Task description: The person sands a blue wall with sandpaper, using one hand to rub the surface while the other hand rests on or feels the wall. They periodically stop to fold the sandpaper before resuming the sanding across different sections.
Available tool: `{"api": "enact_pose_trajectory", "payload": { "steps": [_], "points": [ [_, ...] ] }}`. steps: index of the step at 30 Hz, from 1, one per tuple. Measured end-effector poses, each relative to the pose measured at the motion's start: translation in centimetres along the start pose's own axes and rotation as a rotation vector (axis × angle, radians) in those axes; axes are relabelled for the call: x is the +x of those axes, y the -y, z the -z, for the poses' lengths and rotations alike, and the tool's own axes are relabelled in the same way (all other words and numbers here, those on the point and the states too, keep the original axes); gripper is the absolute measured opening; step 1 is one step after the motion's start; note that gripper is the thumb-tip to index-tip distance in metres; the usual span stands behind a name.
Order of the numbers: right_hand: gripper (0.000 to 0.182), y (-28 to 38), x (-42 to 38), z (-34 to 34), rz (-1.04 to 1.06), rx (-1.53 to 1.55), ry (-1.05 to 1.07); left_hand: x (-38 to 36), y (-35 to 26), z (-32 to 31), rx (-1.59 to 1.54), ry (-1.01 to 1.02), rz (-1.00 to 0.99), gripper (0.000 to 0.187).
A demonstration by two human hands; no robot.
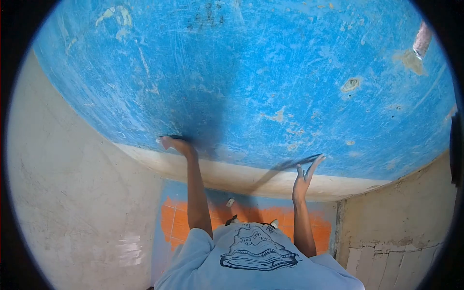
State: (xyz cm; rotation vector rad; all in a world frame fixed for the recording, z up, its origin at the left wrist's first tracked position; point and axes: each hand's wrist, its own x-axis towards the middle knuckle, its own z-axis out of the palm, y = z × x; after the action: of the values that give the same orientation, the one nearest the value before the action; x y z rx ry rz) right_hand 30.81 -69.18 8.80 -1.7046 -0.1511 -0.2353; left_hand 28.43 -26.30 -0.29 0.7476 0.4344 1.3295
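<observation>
A blue wall (270, 72), scuffed and worn, fills most of the view ahead. My left hand (176, 145) is against its lower part, fingers bent and pointing left. A small whitish bit and a dark edge show at those fingers; what they hold, if anything, is mostly hidden. Farther right, my right hand (303, 181) is stretched up to the wall's lower edge, thumb apart from the straight fingers, with nothing in it. Pale dust coats its thumb and fingers. Along the bottom of the blue runs a cream band (237, 177).
Bare grey-beige walls stand at the left (82, 159) and right (401, 212). Below lies an orange tiled floor (181, 220) with a blue-grey border. A foot (234, 209) shows under me. Pale patches and small holes mark the blue wall, and a pinkish strip (422, 41) is at upper right.
</observation>
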Motion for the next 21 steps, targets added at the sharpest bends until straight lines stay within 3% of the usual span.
{"api": "enact_pose_trajectory", "payload": {
  "steps": [3,5,7,10,11,12,13,16,18,20,21],
  "points": [
    [0.092,-0.2,0.0,-0.1,0.035,0.054,-0.001,-8.7,1.3,-4.1,0.015,-0.011,0.085,0.09],
    [0.093,0.1,0.0,-0.8,0.035,0.095,-0.017,-16.4,4.2,-4.7,0.639,0.015,-0.104,0.087],
    [0.094,0.2,0.0,-1.0,0.011,0.096,-0.046,-22.3,3.0,-4.7,0.753,0.286,0.031,0.087],
    [0.095,0.6,-0.1,-0.3,0.025,0.09,0.003,-18.2,1.6,-5.2,0.393,0.168,0.108,0.086],
    [0.095,0.4,-0.2,0.1,0.017,0.086,0.022,-14.2,3.3,-4.3,0.361,0.022,-0.019,0.089],
    [0.095,0.2,-0.2,0.6,0.013,0.081,0.038,-9.3,4.7,-1.8,0.306,-0.04,-0.026,0.092],
    [0.095,-0.1,-0.3,1.0,0.009,0.076,0.054,-6.9,1.8,-2.8,0.284,-0.171,0.061,0.095],
    [0.096,-0.9,-0.2,1.6,0.015,0.074,0.083,-1.5,0.3,0.4,0.106,0.151,0.008,0.095],
    [0.096,-1.4,-0.1,1.4,0.032,0.066,0.083,-1.2,-0.2,0.4,0.032,0.175,0.036,0.094],
    [0.097,-1.9,0.1,1.0,0.053,0.03,0.065,-8.6,-1.1,-5.7,0.061,-0.158,-0.009,0.091],
    [0.098,-2.1,0.2,0.8,0.063,0.002,0.057,-10.5,2.8,-3.8,0.018,-0.064,0.102,0.095]
  ]
}}
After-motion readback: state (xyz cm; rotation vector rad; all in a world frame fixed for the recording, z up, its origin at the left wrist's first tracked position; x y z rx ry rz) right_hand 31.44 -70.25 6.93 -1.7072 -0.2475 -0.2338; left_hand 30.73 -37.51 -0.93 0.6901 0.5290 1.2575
